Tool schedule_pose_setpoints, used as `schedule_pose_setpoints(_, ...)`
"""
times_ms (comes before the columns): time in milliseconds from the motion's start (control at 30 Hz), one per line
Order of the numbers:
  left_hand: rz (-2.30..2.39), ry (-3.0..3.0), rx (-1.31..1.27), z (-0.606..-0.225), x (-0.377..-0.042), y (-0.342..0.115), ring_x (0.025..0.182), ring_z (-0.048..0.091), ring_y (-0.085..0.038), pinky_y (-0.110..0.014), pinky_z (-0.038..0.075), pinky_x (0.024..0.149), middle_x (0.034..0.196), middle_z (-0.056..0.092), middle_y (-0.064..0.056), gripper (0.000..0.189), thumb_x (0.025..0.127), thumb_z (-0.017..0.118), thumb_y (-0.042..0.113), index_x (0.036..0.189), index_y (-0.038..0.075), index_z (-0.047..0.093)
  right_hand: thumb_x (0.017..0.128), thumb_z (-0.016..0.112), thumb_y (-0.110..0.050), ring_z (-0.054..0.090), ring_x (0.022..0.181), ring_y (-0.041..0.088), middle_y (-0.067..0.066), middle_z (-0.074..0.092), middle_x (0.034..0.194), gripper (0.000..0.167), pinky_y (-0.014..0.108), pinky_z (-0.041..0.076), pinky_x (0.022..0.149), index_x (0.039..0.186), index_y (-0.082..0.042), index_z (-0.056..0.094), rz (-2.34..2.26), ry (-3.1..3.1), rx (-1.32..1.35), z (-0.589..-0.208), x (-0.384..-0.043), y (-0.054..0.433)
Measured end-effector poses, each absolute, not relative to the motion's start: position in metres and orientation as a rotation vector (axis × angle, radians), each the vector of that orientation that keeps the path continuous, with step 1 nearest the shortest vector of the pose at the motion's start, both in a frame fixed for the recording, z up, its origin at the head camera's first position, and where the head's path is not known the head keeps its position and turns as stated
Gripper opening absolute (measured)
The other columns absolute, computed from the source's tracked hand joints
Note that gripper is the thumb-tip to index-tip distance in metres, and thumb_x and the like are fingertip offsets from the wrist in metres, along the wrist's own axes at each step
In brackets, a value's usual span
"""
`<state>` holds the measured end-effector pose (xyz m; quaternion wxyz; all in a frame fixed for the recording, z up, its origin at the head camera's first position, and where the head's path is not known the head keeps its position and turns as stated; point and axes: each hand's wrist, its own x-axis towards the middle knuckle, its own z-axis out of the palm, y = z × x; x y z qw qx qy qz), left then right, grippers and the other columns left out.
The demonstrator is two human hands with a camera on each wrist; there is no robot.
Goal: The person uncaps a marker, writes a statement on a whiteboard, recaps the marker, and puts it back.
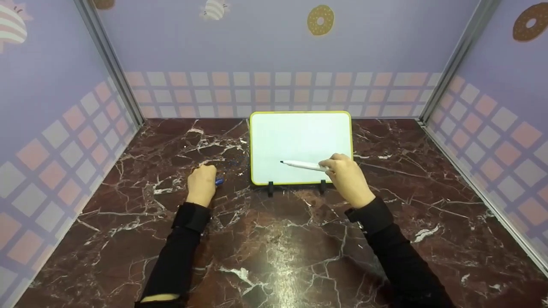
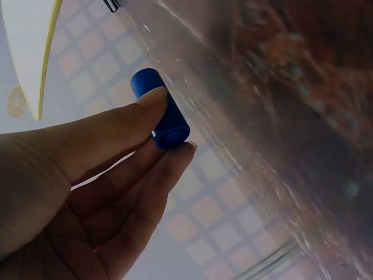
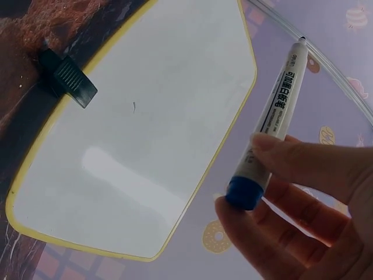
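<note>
My right hand (image 1: 349,177) pinches a white whiteboard marker (image 3: 273,116) with a blue end. Its bare dark tip points left, in front of the whiteboard (image 1: 295,137); the head view does not tell whether it touches. A small dark mark (image 3: 134,107) shows on the board in the right wrist view. Left of the board, my left hand (image 1: 202,184) is low over the table. Between thumb and fingers it holds a blue marker cap (image 2: 163,111), with the cap's open end facing the left wrist camera.
Two black stand feet (image 1: 270,188) prop the yellow-framed board upright on the dark red marbled table (image 1: 274,256). Behind it rises a purple back wall (image 1: 265,51) with a checked band. Side walls (image 1: 513,85) in the same pattern close off left and right.
</note>
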<state>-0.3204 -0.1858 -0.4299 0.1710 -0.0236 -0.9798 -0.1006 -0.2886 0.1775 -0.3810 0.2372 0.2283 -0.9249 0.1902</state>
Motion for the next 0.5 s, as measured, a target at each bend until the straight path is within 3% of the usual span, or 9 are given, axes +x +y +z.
schedule_pose_setpoints(167, -0.315, -2.858, -0.045, -0.4305, -0.3204, -0.1883, 0.079, 0.069, -0.046, -0.055, 0.059, 0.063, 0.088, 0.071, -0.027, 0.013, 0.077, 0.075, -0.008, 0.088, -0.007, 0.069, 0.082, 0.074, 0.007, 0.065, 0.084, 0.03, 0.015, 0.068, 0.09, 0.024, 0.041, 0.058, 0.073, 0.104, 0.0, 0.076, 0.53, -2.533, 0.637, -0.3817, -0.2883, 0.1773)
schedule_pose_setpoints(333, -0.328, -2.942, -0.02, -0.4316, -0.3205, -0.1905, 0.082, 0.069, -0.046, -0.055, 0.06, 0.065, 0.092, 0.07, -0.028, 0.032, 0.072, 0.086, 0.001, 0.098, -0.007, 0.07, 0.083, 0.073, 0.006, 0.065, 0.085, 0.029, 0.015, 0.068, 0.092, 0.024, 0.04, 0.058, 0.074, 0.105, -0.001, 0.076, 0.539, -2.544, 0.642, -0.3821, -0.287, 0.1764)
schedule_pose_setpoints(500, -0.334, -2.942, -0.009, -0.4328, -0.3208, -0.1913, 0.083, 0.069, -0.047, -0.055, 0.06, 0.066, 0.093, 0.071, -0.028, 0.037, 0.07, 0.088, 0.004, 0.1, -0.008, 0.071, 0.082, 0.074, 0.006, 0.065, 0.085, 0.03, 0.015, 0.068, 0.091, 0.024, 0.04, 0.058, 0.073, 0.105, -0.001, 0.076, 0.554, -2.542, 0.642, -0.3821, -0.2868, 0.1755)
